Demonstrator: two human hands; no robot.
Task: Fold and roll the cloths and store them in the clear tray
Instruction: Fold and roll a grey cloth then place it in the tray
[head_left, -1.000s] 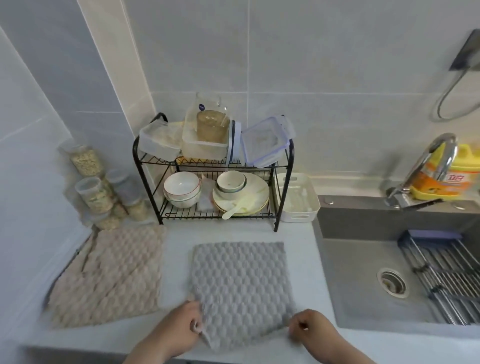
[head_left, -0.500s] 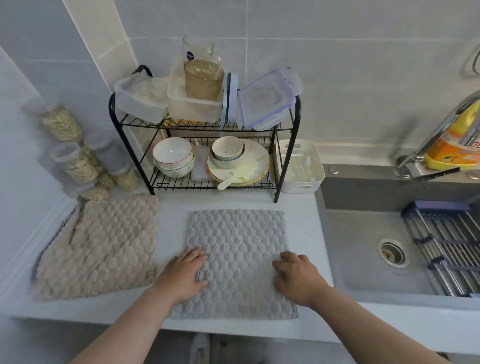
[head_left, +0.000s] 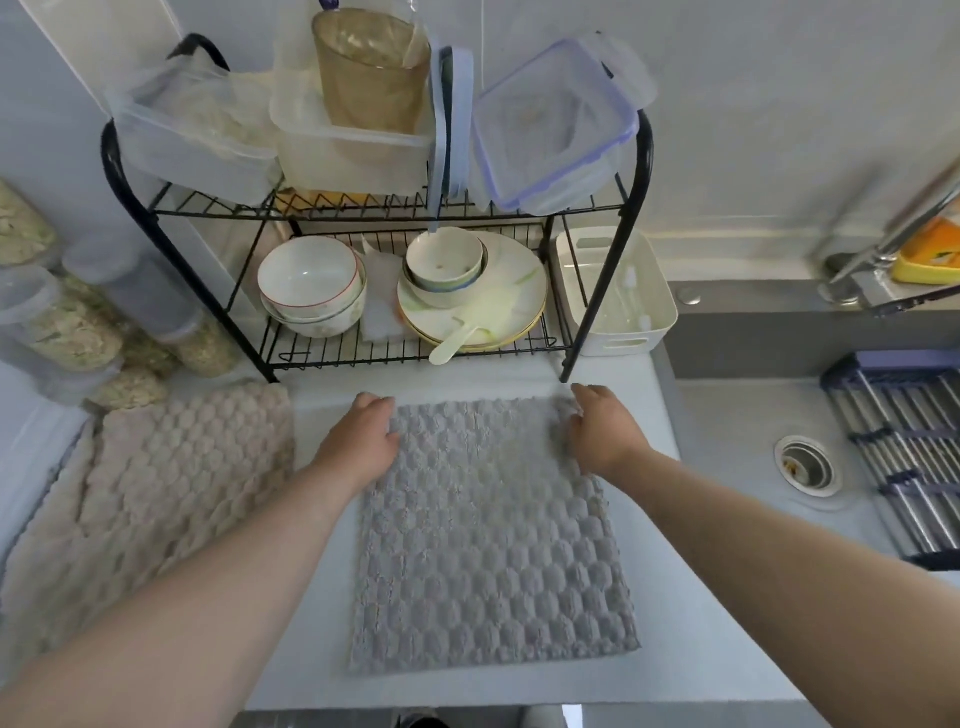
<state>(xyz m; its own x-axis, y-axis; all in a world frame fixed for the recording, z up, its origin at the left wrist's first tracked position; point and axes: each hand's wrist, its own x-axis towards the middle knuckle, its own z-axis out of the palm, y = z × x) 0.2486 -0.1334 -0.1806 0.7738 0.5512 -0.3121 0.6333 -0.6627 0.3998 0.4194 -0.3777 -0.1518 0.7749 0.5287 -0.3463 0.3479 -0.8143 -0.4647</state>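
Counter front edge: the grey cloth (head_left: 488, 545) lies flat on the white counter (head_left: 317, 649), its near hem just inside the edge with a thin bare strip showing
Cloth sides: bare counter runs along both long sides, crossed by the two forearms
Left hand (head_left: 358, 441): at the far-left corner of the grey cloth, thumb on top and fingers bent over the hem, gripping it
Right hand (head_left: 605, 434): at the far-right corner, fingers curled round the hem, which is slightly bunched there
Left neighbour: a beige cloth (head_left: 171, 478) lies spread beside the grey one, apart from it, its outer side against the wall
Right neighbour: the sink (head_left: 727, 415) drops away just past the counter strip
Far room: a narrow bare band separates the far hem from the feet of the black rack (head_left: 590, 312)
Tray (head_left: 618, 340): stands on the counter just right of the rack, beside the sink corner, with no cloth in it
Back corner: jars (head_left: 67, 332) are stacked against pale tiled walls (head_left: 779, 104)
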